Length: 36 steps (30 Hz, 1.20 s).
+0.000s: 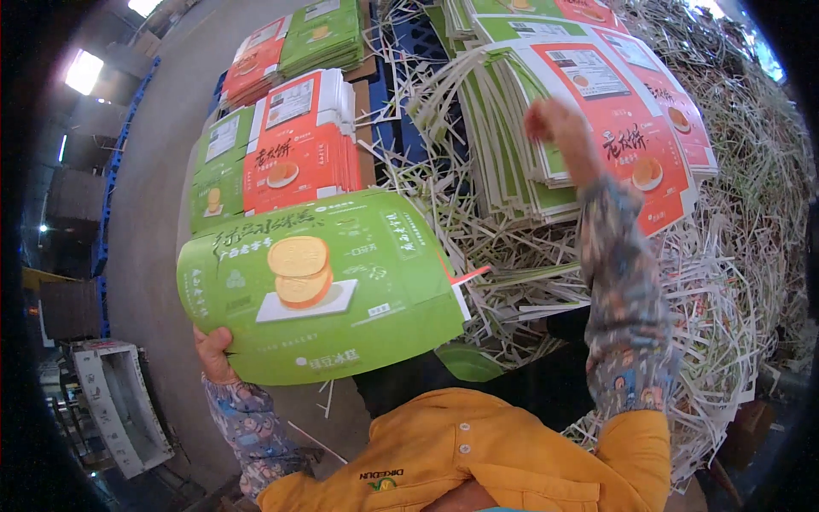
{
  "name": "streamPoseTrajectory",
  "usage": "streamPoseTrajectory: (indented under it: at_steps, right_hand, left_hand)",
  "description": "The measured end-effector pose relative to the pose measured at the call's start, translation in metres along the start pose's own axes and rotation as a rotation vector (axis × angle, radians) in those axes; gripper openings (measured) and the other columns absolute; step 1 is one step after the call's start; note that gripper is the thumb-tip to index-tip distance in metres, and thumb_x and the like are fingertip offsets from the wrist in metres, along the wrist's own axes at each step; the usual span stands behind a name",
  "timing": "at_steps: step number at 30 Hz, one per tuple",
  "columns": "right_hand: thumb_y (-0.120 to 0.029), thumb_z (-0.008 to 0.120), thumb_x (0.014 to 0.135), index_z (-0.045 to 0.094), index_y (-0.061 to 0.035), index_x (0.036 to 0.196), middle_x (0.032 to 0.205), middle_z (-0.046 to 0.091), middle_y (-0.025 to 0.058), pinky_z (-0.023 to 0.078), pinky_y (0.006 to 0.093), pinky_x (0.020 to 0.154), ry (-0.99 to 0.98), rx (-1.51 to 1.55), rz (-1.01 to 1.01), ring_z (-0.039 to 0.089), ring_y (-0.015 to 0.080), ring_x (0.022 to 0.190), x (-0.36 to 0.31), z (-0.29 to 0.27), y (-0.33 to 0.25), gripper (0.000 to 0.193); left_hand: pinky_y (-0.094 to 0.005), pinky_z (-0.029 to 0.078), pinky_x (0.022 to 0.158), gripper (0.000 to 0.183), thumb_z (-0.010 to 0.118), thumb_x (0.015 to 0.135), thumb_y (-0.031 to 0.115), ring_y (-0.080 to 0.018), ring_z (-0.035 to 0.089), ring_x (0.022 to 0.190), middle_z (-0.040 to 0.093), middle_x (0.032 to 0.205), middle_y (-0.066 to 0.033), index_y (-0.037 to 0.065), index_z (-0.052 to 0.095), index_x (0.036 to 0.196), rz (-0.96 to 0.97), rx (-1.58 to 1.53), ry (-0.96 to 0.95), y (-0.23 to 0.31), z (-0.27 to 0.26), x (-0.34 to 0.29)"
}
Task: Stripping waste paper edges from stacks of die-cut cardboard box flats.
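From the body (512, 444), at ten o'clock, the left hand (215, 352) grips the green card (384, 294), seemingly so the right hand (567, 136) (blurred; closure I cannot tell) works freely over the stack (499, 128) at twelve.

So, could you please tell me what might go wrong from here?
The green printed cardboard bows and might crease, since the left grip holds it by its lower-left edge. Loose paper strips beside the right-hand stack could snag it. The right grip, over that stack, might knock its uneven layers askew.
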State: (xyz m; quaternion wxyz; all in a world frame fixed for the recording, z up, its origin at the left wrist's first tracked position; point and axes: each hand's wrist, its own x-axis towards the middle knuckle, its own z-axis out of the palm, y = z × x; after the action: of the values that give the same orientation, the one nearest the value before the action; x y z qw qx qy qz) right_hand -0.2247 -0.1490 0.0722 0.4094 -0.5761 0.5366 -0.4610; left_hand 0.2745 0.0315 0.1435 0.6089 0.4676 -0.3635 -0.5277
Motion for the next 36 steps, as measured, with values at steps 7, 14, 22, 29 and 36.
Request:
streamPoseTrajectory:
  at_steps: [7, 14, 22, 29, 36]
  right_hand:
    - [-0.041, 0.032, 0.090, 0.053, -0.0051, 0.103, 0.095, 0.060, 0.0075, 0.048, 0.0282, 0.071, -0.496, 1.030, 0.587, 0.059, 0.0152, 0.083, -0.138, 0.103, -0.016, 0.044]
    - [-0.020, 0.048, 0.088, 0.042, -0.0030, 0.114, 0.102, 0.055, 0.0046, 0.046, 0.0249, 0.074, -0.212, 0.722, 0.575, 0.054, 0.0112, 0.086, -0.162, 0.151, -0.008, 0.032]
    - [-0.015, 0.049, 0.087, 0.038, -0.0009, 0.115, 0.104, 0.052, 0.0052, 0.044, 0.0238, 0.075, -0.311, 0.624, 0.315, 0.051, 0.0097, 0.090, -0.180, 0.165, -0.003, 0.033]
    - [-0.020, 0.046, 0.089, 0.044, -0.0006, 0.109, 0.096, 0.054, 0.0033, 0.044, 0.0228, 0.072, -0.150, 0.739, 0.403, 0.052, 0.0077, 0.082, -0.170, 0.172, 0.001, 0.028]
    - [-0.022, 0.046, 0.089, 0.051, -0.0045, 0.083, 0.068, 0.053, -0.0010, 0.038, 0.0192, 0.048, 0.181, 0.540, 0.276, 0.048, 0.0062, 0.056, -0.156, 0.177, 0.017, 0.019]
  left_hand:
    - [-0.0355, 0.050, 0.073, 0.054, 0.064, 0.063, 0.005, -0.0262, 0.058, 0.087, 0.057, 0.102, -0.0149, -0.003, 0.045, 0.113, -0.073, -0.030, -0.070, -0.017, -0.001, -0.040]
    - [-0.0308, 0.045, 0.081, 0.052, 0.067, 0.067, 0.012, -0.0196, 0.055, 0.090, 0.056, 0.103, -0.0100, -0.001, 0.047, 0.112, -0.604, 0.254, -0.132, -0.072, -0.020, -0.094]
    - [-0.0312, 0.040, 0.089, 0.053, 0.062, 0.074, 0.012, -0.0205, 0.049, 0.104, 0.050, 0.114, -0.0093, -0.001, 0.038, 0.120, -0.544, -0.019, -0.175, -0.096, -0.030, -0.066]
    - [-0.0306, 0.041, 0.087, 0.040, 0.053, 0.079, 0.002, -0.0191, 0.052, 0.099, 0.052, 0.112, -0.0095, -0.002, 0.040, 0.117, -0.420, 0.042, -0.108, -0.118, -0.040, -0.059]
    - [-0.0294, 0.043, 0.083, 0.037, 0.056, 0.078, 0.002, -0.0184, 0.054, 0.094, 0.055, 0.108, -0.0093, -0.001, 0.045, 0.113, -0.362, 0.054, 0.016, -0.123, -0.033, -0.067]
